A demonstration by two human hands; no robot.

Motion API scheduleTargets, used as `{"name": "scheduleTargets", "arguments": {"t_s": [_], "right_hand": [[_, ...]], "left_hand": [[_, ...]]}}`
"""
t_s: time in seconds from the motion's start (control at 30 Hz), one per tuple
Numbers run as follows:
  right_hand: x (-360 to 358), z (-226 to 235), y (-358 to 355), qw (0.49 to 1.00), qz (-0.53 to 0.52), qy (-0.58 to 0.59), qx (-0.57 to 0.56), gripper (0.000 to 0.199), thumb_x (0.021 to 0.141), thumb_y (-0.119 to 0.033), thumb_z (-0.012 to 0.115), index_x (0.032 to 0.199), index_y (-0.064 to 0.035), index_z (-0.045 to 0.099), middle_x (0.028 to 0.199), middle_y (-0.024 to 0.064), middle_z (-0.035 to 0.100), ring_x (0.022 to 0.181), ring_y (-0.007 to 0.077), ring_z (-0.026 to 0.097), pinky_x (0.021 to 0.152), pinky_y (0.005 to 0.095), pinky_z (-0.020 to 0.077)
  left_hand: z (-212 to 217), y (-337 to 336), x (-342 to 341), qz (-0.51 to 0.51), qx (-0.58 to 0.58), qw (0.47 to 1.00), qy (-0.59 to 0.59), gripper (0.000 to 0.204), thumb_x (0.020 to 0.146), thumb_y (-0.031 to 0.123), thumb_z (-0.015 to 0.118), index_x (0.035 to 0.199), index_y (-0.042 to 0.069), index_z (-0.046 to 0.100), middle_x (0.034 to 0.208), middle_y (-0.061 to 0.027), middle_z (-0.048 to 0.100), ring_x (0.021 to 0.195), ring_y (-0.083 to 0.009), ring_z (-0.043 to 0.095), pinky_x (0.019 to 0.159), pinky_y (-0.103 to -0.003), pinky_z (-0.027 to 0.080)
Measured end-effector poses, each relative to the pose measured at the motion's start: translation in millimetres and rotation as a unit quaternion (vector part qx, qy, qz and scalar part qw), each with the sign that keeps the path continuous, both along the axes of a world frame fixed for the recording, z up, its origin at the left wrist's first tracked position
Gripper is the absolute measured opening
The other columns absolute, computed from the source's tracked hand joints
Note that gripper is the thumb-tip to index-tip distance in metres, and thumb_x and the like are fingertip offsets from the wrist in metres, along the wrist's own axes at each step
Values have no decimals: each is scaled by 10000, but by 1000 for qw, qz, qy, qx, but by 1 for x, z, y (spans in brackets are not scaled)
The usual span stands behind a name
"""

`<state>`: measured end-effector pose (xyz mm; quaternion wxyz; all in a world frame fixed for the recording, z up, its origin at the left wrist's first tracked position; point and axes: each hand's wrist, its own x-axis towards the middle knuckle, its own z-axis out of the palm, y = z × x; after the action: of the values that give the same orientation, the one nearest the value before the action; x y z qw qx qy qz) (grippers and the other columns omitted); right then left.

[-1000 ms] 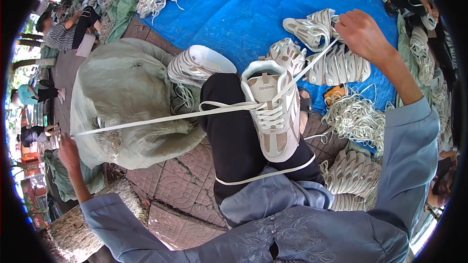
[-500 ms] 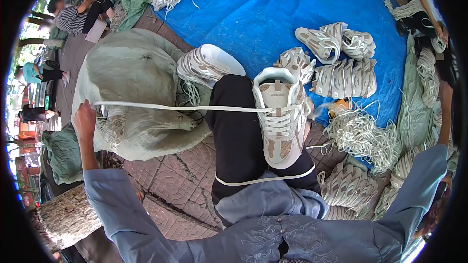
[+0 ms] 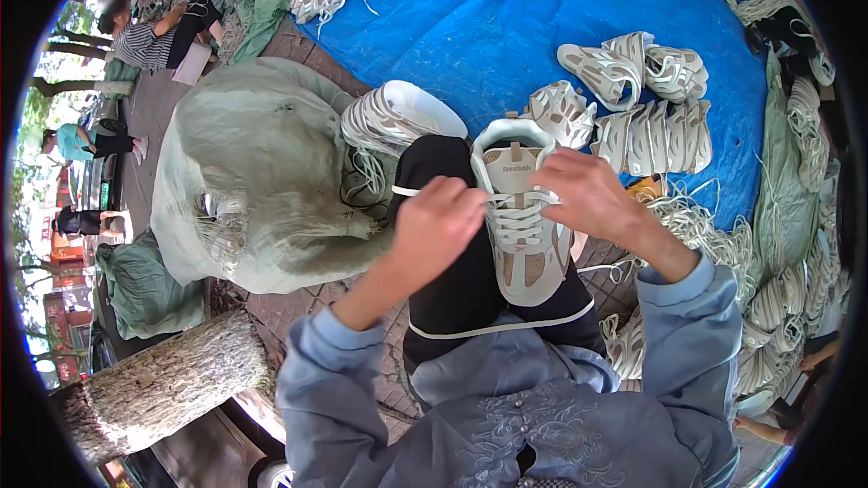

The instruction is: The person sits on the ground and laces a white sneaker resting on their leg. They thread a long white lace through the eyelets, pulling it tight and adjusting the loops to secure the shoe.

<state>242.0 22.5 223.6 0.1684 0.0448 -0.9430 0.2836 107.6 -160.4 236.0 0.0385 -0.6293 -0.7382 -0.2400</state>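
A beige and white sneaker [image 3: 532, 282] lies on my lap, its toe toward me and its heel away. White shoelace [image 3: 518, 237] criss-crosses its tongue. Left of the shoe's opening, my left hand [image 3: 440, 224] is closed on the shoelace, whose loose part shows over my left knee. My right hand [image 3: 586, 197] is closed over the right eyelet row, fingertips at the upper laces; what it pinches is hidden. A pale cord [image 3: 506, 329] runs across my thighs below the toe.
Several similar shoe uppers [image 3: 653, 140] lie in rows on a blue tarp [image 3: 470, 32]. A tangle of white laces [image 3: 701, 226] is at my right. On my left are a bulky grey-green sack [image 3: 262, 154] and a tree trunk [image 3: 172, 380]. People sit and stand farther off.
Both hands have come in from far out at the sides to the sneaker. The lace that was stretched taut to the left is now gathered near my left hand.
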Motion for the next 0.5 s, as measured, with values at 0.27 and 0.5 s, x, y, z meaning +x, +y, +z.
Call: {"name": "scheduleTargets", "arguments": {"t_s": [0.27,0.5], "right_hand": [[-9,-7,-10,987,-33,-37,155,37,590,-66,566,625,-54,567,642,65,552,659,220,577,545,338,483],[-17,-12,-5,977,4,-30,210,84,614,-117,557,544,-73,542,592,50,553,606,206,585,504,329,466]], "left_hand": [[-35,29,10,-20,-94,994,-54,100,614,57,613,704,68,573,619,-69,505,559,-224,537,498,-330,442],[-12,21,-29,109,-71,980,-151,99,711,98,554,761,29,604,616,-112,549,528,-174,557,505,-294,446]]}}
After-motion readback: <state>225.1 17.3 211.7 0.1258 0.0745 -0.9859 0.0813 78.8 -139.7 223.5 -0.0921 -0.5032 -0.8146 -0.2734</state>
